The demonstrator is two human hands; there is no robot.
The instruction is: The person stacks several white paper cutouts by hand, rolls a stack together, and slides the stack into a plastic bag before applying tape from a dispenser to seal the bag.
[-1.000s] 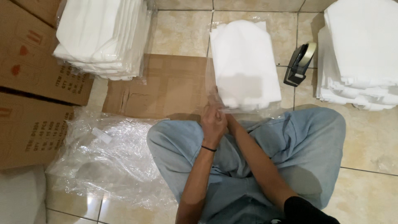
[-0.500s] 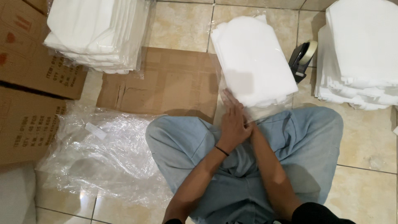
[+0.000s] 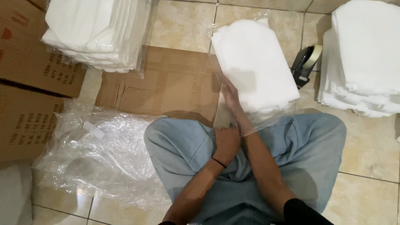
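A stack of folded white cloths (image 3: 254, 62) lies on the floor in front of my crossed legs, partly inside a clear plastic bag (image 3: 266, 118). My right hand (image 3: 230, 92) reaches into the bag's mouth. Its fingers lie flat against the stack's left side. My left hand (image 3: 227, 141), with a thin black band at the wrist, is closed on the bag's open edge just above my lap. The far end of the stack pokes out beyond the wrinkled plastic.
A flattened cardboard sheet (image 3: 166, 81) lies under the stack's left side. More piles of white cloths sit at the top left (image 3: 96, 33) and the right (image 3: 366, 54). A tape dispenser (image 3: 306, 62), brown boxes (image 3: 29, 62) and loose clear plastic (image 3: 96, 154) surround me.
My right hand has slid forward into the bag along the stack. My left hand has drawn back toward my lap with the bag's edge. The stack has turned slightly.
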